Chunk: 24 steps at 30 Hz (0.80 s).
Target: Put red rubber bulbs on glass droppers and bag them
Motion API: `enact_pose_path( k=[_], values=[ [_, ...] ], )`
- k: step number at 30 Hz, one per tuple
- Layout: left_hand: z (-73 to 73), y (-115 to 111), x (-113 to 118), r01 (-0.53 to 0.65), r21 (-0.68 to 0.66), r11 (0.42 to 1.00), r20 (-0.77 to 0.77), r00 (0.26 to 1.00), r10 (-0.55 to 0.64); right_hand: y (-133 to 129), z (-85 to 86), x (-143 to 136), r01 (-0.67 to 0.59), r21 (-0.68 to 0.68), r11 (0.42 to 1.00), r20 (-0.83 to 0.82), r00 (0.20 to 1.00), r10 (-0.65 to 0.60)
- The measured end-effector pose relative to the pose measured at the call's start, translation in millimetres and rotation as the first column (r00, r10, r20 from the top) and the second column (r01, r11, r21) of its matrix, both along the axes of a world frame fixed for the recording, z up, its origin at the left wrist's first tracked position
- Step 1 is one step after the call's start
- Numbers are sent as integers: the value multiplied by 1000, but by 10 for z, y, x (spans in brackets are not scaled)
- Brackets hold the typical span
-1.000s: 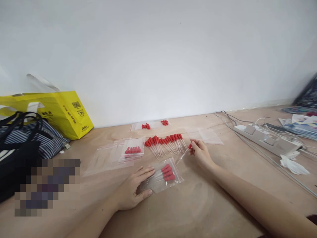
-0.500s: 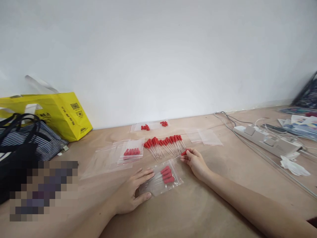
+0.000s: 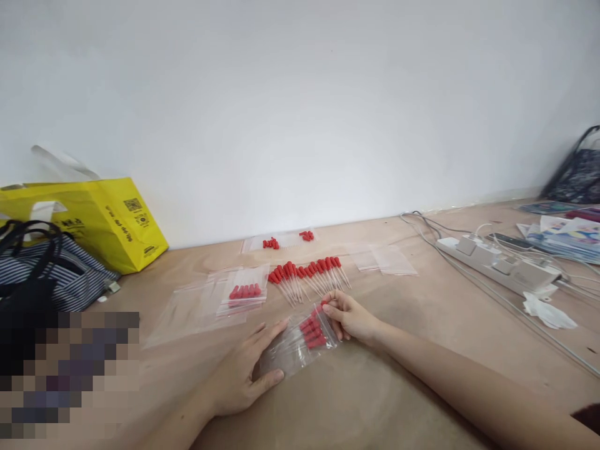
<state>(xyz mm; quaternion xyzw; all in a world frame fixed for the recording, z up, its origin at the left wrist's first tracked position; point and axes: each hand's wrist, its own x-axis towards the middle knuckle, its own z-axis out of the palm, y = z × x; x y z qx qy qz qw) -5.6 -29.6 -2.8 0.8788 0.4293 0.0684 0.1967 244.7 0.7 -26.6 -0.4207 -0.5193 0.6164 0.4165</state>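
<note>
A clear zip bag (image 3: 285,357) lies in front of me, with several red-bulbed glass droppers (image 3: 313,332) inside, bulbs toward its right end. My left hand (image 3: 246,369) rests against the bag's left part, thumb and fingers spread apart. At the bag's right end, my right hand (image 3: 347,317) pinches a dropper by its red bulb (image 3: 320,307); its stem runs into the bag mouth. Just beyond the bag, a row of loose red-bulbed droppers (image 3: 304,275) is fanned out, stems pointing toward me.
Left of the row lie filled zip bags (image 3: 245,292) and flat clear bags (image 3: 180,312). More bags (image 3: 394,259) lie right. Red bulbs (image 3: 270,244) sit near the wall. A power strip (image 3: 501,265) with cables stands right; a yellow bag (image 3: 135,231) and striped bag (image 3: 79,265) left.
My right hand has moved left and nearer with the dropper, bringing it from beside the row to the bag's mouth. My left hand stays at the bag.
</note>
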Motion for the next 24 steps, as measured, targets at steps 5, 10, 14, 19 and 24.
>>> enact_pose_path(
  k=[5,10,14,19,24],
  values=[
    [-46,17,-27,26,35,999,49,998,-28,2,-6,-34,-10,55,998,54,999,7],
    [-113,52,-64,27,49,998,37,999,-29,14,-43,-33,41,48,998,147,988,-47],
    [-104,55,-62,21,26,999,5,1000,-21,17,-72,-43,-4,68,998,145,989,-5],
    [-111,60,-59,27,39,999,26,999,-28,-3,-55,-81,18,30,999,10,1000,-18],
    [-112,60,-48,24,38,999,21,999,-25,-22,24,-30,-196,38,980,2,981,196]
  ],
)
